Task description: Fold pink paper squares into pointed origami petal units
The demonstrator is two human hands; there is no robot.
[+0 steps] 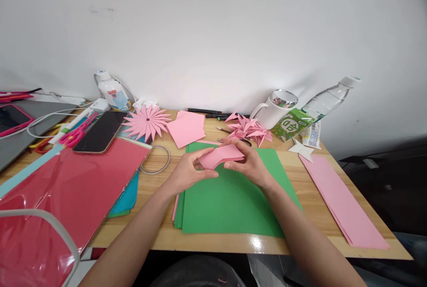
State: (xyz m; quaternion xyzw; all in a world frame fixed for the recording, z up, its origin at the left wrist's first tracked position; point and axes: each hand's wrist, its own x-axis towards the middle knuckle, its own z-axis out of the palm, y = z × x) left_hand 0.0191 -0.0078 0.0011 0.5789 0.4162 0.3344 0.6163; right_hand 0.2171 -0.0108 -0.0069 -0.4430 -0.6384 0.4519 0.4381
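Note:
Between my two hands I hold a folded piece of pink paper (pixel 220 155), slightly bowed, above a stack of green paper (pixel 230 202). My left hand (pixel 191 169) pinches its left end between thumb and fingers. The right end is gripped by my right hand (pixel 247 162), fingers over the far edge and thumb at the near side. Behind my hands lie loose pink paper squares (pixel 187 129), a pink folded-paper star (pixel 147 120) with many points, and a pile of folded pink pieces (pixel 248 129). Black-handled scissors (pixel 246 142) lie partly hidden behind my right hand.
On the left are a red plastic-covered pad (pixel 76 189), a phone (pixel 102 132), pink scissors (pixel 80 130) and a white bottle (pixel 113 91). A mug (pixel 276 111), green box (pixel 293 123) and tilted clear bottle (pixel 330 98) stand right. Pink strips (pixel 343 202) lie near the right edge.

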